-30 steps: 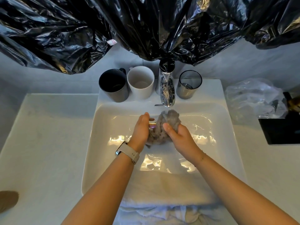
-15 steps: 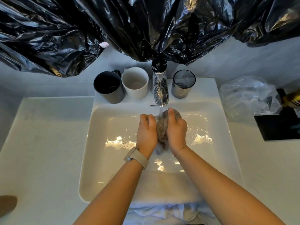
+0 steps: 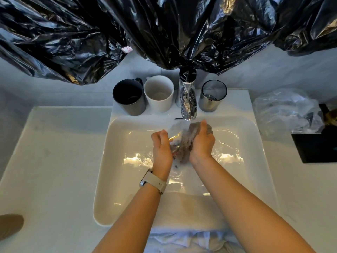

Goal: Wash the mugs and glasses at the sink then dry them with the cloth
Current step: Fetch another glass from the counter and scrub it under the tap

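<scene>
Although crumpled black plastic sheeting (image 3: 164, 28) fills the top of the frame and hides the wall behind the chrome tap (image 3: 187, 99), we can see both of our bare hands at centre frame, over the white rectangular sink basin (image 3: 116, 179). Pressed between them is a wet grey wadded cloth (image 3: 184, 145). A small yellowish thing shows beside it, too blurred for us to name. Our left hand (image 3: 162, 148), a pale watch strap (image 3: 155, 183) on its wrist, curls its fingers against the cloth's left side. Our right hand (image 3: 202, 143) clasps the cloth from the right, thumb up near the spout. On the ledge at upper centre stand a dark grey ceramic mug (image 3: 129, 97) touching a white ceramic mug (image 3: 158, 94), and right of the tap a smoky dark-rimmed glass tumbler (image 3: 211, 96). At the right edge, crinkled clear plastic (image 3: 284, 112) partly covers a black object cut off by the frame.
</scene>
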Demonstrator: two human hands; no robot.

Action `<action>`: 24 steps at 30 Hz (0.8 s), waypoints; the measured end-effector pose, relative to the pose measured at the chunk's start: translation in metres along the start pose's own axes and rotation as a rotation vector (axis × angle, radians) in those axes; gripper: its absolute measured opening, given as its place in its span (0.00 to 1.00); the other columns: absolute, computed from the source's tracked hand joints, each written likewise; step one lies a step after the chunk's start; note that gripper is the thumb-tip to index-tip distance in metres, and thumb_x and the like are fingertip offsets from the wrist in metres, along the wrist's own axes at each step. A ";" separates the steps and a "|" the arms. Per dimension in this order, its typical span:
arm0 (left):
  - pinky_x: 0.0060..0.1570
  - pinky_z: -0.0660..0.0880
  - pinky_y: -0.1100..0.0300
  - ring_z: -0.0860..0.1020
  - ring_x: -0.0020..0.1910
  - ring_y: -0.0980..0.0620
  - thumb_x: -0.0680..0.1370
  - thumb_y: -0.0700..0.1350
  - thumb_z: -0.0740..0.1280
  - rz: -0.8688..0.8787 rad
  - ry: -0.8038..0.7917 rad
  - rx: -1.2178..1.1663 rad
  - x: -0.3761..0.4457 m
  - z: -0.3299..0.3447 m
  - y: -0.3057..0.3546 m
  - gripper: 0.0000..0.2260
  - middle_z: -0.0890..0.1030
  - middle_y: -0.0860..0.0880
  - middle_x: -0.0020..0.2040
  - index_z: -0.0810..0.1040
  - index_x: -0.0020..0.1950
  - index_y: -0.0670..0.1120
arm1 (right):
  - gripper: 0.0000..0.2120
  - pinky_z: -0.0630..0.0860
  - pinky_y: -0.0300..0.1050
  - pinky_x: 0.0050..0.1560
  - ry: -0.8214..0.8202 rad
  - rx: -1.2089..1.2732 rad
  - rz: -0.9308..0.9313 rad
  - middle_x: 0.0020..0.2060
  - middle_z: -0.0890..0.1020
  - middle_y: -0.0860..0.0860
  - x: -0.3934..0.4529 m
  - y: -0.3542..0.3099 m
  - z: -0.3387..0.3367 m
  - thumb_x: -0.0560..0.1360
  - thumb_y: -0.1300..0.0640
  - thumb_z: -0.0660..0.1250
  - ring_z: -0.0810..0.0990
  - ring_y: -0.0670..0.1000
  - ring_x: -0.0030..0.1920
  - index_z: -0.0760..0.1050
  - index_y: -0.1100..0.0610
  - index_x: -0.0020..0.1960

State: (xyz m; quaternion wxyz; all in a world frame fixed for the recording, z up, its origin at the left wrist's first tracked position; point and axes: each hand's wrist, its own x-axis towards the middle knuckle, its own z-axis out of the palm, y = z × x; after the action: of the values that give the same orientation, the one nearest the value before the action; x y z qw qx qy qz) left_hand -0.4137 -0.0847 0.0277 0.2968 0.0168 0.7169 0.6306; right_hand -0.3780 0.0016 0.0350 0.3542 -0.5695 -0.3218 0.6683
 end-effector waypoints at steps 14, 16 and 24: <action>0.49 0.80 0.62 0.83 0.53 0.51 0.69 0.46 0.80 -0.065 -0.635 0.314 0.017 -0.020 0.009 0.25 0.83 0.47 0.55 0.72 0.61 0.54 | 0.12 0.78 0.40 0.40 -0.536 -0.454 -0.333 0.35 0.82 0.55 0.001 -0.027 -0.031 0.79 0.53 0.65 0.82 0.47 0.38 0.78 0.59 0.41; 0.49 0.80 0.62 0.82 0.52 0.51 0.66 0.47 0.81 0.035 -0.581 0.367 0.018 -0.017 0.003 0.29 0.82 0.47 0.53 0.70 0.60 0.57 | 0.09 0.75 0.31 0.39 -0.531 -0.481 -0.376 0.33 0.81 0.45 0.005 -0.036 -0.043 0.78 0.54 0.67 0.80 0.40 0.37 0.78 0.53 0.39; 0.56 0.74 0.68 0.77 0.58 0.59 0.63 0.49 0.83 0.287 -0.421 0.417 0.024 -0.007 -0.013 0.37 0.79 0.54 0.59 0.64 0.64 0.56 | 0.13 0.74 0.41 0.38 -0.767 -1.042 -0.478 0.29 0.77 0.50 0.023 -0.072 -0.094 0.67 0.62 0.70 0.77 0.47 0.34 0.68 0.56 0.29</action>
State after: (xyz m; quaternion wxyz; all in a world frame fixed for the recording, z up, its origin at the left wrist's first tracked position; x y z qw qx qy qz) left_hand -0.4319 -0.0839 0.0067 0.3367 0.3079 0.7439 0.4884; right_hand -0.2796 0.0627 0.0695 0.0330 -0.3019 -0.8205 0.4842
